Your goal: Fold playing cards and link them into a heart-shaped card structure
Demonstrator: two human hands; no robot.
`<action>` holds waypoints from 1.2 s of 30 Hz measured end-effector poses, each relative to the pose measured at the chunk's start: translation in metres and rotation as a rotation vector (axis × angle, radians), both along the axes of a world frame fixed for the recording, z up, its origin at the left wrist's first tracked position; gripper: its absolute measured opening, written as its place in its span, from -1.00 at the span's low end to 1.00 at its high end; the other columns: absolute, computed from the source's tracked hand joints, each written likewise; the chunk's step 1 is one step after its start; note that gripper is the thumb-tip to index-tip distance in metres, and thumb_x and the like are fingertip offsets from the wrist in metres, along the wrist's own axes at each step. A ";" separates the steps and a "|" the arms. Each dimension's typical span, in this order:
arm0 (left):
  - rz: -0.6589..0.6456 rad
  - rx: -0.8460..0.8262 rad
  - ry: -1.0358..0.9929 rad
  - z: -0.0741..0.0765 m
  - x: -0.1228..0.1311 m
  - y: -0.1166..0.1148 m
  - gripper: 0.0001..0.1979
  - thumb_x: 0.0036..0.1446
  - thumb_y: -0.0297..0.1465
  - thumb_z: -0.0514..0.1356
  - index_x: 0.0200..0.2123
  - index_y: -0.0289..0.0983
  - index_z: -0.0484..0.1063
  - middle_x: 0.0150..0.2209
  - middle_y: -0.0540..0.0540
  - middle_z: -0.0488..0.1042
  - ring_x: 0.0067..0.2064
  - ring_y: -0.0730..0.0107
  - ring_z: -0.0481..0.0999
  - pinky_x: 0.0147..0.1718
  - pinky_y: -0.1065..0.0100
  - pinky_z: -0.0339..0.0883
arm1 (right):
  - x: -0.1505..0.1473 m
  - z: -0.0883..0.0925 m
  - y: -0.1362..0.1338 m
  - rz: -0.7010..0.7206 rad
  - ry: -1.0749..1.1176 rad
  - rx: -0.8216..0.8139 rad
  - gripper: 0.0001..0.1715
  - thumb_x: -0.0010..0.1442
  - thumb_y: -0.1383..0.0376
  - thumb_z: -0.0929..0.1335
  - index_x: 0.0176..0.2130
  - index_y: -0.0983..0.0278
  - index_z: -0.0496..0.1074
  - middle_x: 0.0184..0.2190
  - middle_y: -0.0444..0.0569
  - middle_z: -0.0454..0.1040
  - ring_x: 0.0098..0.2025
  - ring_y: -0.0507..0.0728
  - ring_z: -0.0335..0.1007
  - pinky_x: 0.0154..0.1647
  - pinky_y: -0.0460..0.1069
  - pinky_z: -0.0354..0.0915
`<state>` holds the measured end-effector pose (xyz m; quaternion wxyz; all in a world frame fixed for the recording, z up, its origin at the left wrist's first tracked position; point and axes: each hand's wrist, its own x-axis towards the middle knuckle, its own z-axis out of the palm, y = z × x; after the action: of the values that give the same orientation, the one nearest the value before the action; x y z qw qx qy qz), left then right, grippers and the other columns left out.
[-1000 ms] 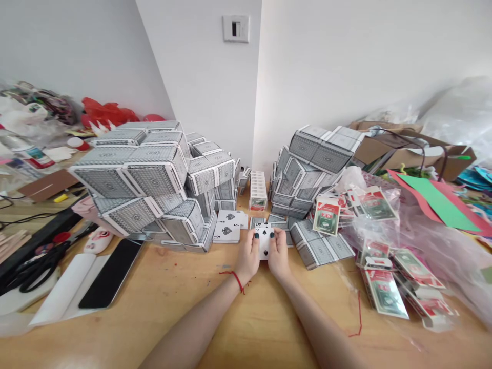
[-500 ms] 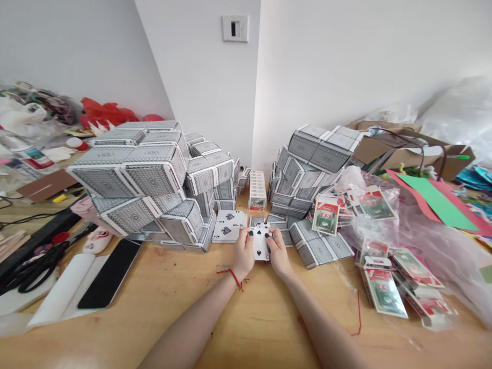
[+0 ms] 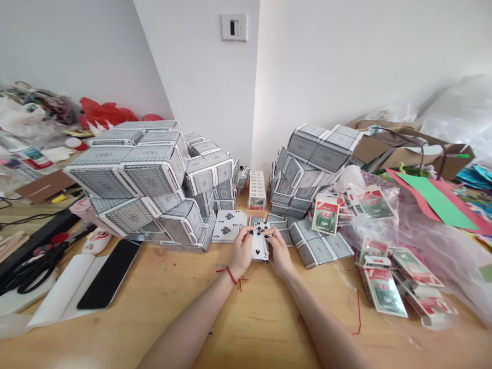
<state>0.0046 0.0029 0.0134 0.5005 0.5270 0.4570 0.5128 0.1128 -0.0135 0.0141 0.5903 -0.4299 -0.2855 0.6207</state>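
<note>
My left hand [image 3: 241, 251] and my right hand [image 3: 279, 250] grip a small stack of playing cards [image 3: 260, 247] between them, just above the wooden table [image 3: 246, 318]. The top card is a two of spades, face up. Fingers with dark nails pinch the stack's top edge from both sides. A red string is tied round my left wrist. Two face-up spade cards [image 3: 227, 226] lie just left of my hands. Beyond them stand a left pile [image 3: 154, 174] and a right pile [image 3: 311, 164] of blocks made from grey-backed cards.
A black phone [image 3: 109, 271] on white paper and black scissors [image 3: 34, 266] lie at the left. Red-and-green card boxes [image 3: 384, 289] and clear plastic wrap [image 3: 423, 236] spread at the right. Cardboard and coloured paper [image 3: 434, 200] sit behind them. A small box [image 3: 257, 190] stands between the piles.
My hands have shifted slightly toward the piles and my fingers have moved up to pinch the top edge of the stack. The two of spades shows more plainly now.
</note>
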 end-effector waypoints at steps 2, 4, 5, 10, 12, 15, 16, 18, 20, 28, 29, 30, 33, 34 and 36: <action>0.004 0.030 0.036 0.000 -0.001 0.001 -0.82 0.03 -0.45 -0.04 -0.36 -0.26 0.34 -0.36 -0.03 0.38 -0.29 0.41 0.34 -0.34 0.43 0.21 | -0.001 0.003 0.000 -0.001 0.063 0.003 -0.90 -0.10 0.34 0.29 -0.47 0.21 0.22 -0.64 -0.27 0.20 -0.66 -0.05 0.05 -0.68 -0.16 0.01; 0.006 0.053 0.062 0.000 -0.002 0.003 -0.82 0.03 -0.45 -0.05 -0.39 -0.27 0.34 -0.35 -0.04 0.39 -0.26 0.39 0.36 -0.32 0.42 0.22 | -0.001 0.005 0.000 0.014 0.097 -0.001 -0.90 -0.11 0.36 0.29 -0.48 0.22 0.23 -0.63 -0.26 0.21 -0.64 -0.04 0.08 -0.66 -0.16 0.04; 0.009 0.057 0.069 0.001 -0.003 0.004 -0.82 0.02 -0.46 -0.05 -0.39 -0.27 0.35 -0.35 -0.05 0.40 -0.25 0.38 0.36 -0.31 0.42 0.22 | -0.001 0.005 0.000 0.026 0.105 -0.004 -0.91 -0.11 0.35 0.29 -0.48 0.22 0.23 -0.63 -0.26 0.22 -0.64 -0.04 0.09 -0.65 -0.15 0.05; 0.038 0.047 0.064 0.004 -0.004 0.005 -0.81 0.01 -0.43 -0.04 -0.42 -0.27 0.36 -0.36 -0.05 0.42 -0.28 0.38 0.38 -0.35 0.42 0.23 | -0.002 0.006 0.000 0.074 0.068 -0.014 -0.91 -0.10 0.32 0.28 -0.45 0.20 0.23 -0.62 -0.25 0.24 -0.63 -0.02 0.14 -0.64 -0.14 0.12; 0.037 0.043 0.042 0.006 -0.005 0.004 -0.83 0.00 -0.40 -0.02 -0.43 -0.28 0.35 -0.40 -0.04 0.41 -0.34 0.40 0.37 -0.41 0.44 0.22 | -0.001 0.006 0.000 0.081 0.046 -0.019 -0.90 -0.11 0.32 0.27 -0.45 0.20 0.22 -0.61 -0.23 0.25 -0.62 -0.01 0.16 -0.65 -0.14 0.15; -0.002 0.022 0.005 0.006 -0.007 0.003 -0.84 0.01 -0.33 0.04 -0.43 -0.29 0.34 -0.50 0.00 0.36 -0.46 0.46 0.32 -0.51 0.47 0.17 | 0.003 0.007 0.000 0.150 0.069 -0.031 -0.87 -0.11 0.32 0.25 -0.42 0.21 0.21 -0.64 -0.23 0.23 -0.66 -0.02 0.16 -0.72 -0.14 0.16; -0.017 0.019 0.009 0.005 -0.007 0.003 -0.83 0.01 -0.32 0.05 -0.42 -0.29 0.34 -0.52 0.02 0.34 -0.49 0.48 0.30 -0.54 0.47 0.16 | 0.004 0.007 0.000 0.196 0.087 -0.036 -0.86 -0.10 0.30 0.25 -0.40 0.21 0.21 -0.64 -0.23 0.23 -0.68 -0.01 0.17 -0.75 -0.13 0.16; -0.046 0.028 0.041 0.003 -0.009 0.003 -0.84 0.01 -0.32 0.07 -0.40 -0.29 0.34 -0.54 0.03 0.32 -0.52 0.50 0.28 -0.57 0.49 0.14 | 0.008 0.008 0.000 0.282 0.115 -0.039 -0.83 -0.07 0.27 0.24 -0.36 0.22 0.22 -0.65 -0.22 0.25 -0.69 0.01 0.21 -0.80 -0.12 0.16; -0.080 0.053 0.077 0.003 -0.011 0.003 -0.84 0.03 -0.33 0.06 -0.37 -0.29 0.35 -0.51 0.02 0.34 -0.51 0.51 0.28 -0.56 0.49 0.15 | 0.011 0.009 0.000 0.337 0.123 -0.042 -0.81 -0.02 0.23 0.26 -0.34 0.25 0.23 -0.63 -0.19 0.28 -0.66 0.03 0.27 -0.81 -0.12 0.21; -0.137 0.133 0.167 0.007 -0.015 -0.002 -0.74 0.06 -0.33 0.06 -0.19 -0.28 0.39 -0.43 -0.05 0.42 -0.47 0.48 0.34 -0.53 0.47 0.22 | 0.025 0.004 0.004 0.500 0.135 -0.009 -0.78 -0.05 0.27 0.38 -0.42 0.28 0.24 -0.60 -0.19 0.33 -0.63 0.00 0.32 -0.71 -0.06 0.36; -0.121 0.133 0.175 0.008 -0.015 -0.002 -0.71 0.05 -0.33 0.07 -0.14 -0.27 0.37 -0.43 -0.05 0.42 -0.48 0.48 0.35 -0.53 0.46 0.23 | 0.025 0.003 0.004 0.484 0.126 0.003 -0.76 -0.06 0.27 0.39 -0.43 0.28 0.24 -0.61 -0.19 0.33 -0.63 0.00 0.32 -0.71 -0.06 0.36; -0.096 0.135 0.184 0.009 -0.015 -0.002 -0.69 0.04 -0.33 0.08 -0.12 -0.27 0.36 -0.43 -0.05 0.42 -0.47 0.47 0.36 -0.51 0.46 0.25 | 0.024 0.002 0.004 0.459 0.112 0.016 -0.76 -0.06 0.26 0.39 -0.44 0.28 0.23 -0.61 -0.19 0.34 -0.64 0.01 0.32 -0.72 -0.06 0.36; -0.003 0.176 0.211 0.010 -0.015 0.001 -0.75 -0.01 -0.33 0.13 -0.23 -0.27 0.43 -0.36 -0.09 0.44 -0.34 0.39 0.42 -0.39 0.40 0.30 | 0.019 -0.001 0.004 0.360 0.043 0.048 -0.75 -0.04 0.21 0.38 -0.45 0.27 0.23 -0.61 -0.19 0.36 -0.65 0.01 0.33 -0.71 -0.06 0.35; 0.012 0.187 0.214 0.010 -0.015 0.001 -0.78 -0.01 -0.33 0.14 -0.28 -0.27 0.45 -0.32 -0.10 0.45 -0.28 0.35 0.43 -0.33 0.37 0.31 | 0.016 -0.002 0.004 0.332 0.017 0.057 -0.74 -0.03 0.20 0.38 -0.45 0.27 0.23 -0.61 -0.18 0.37 -0.63 0.01 0.33 -0.69 -0.05 0.36; 0.011 0.177 0.199 0.010 -0.014 0.002 -0.79 -0.01 -0.34 0.13 -0.29 -0.27 0.45 -0.26 -0.12 0.47 -0.21 0.31 0.43 -0.25 0.33 0.30 | 0.012 -0.002 0.004 0.287 -0.022 0.076 -0.73 -0.03 0.17 0.37 -0.46 0.27 0.23 -0.58 -0.17 0.37 -0.58 0.02 0.35 -0.63 -0.03 0.39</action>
<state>-0.0094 0.0045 0.0236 0.4016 0.6149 0.4600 0.4990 0.1246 -0.0099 0.0118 0.5082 -0.3686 -0.3739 0.6827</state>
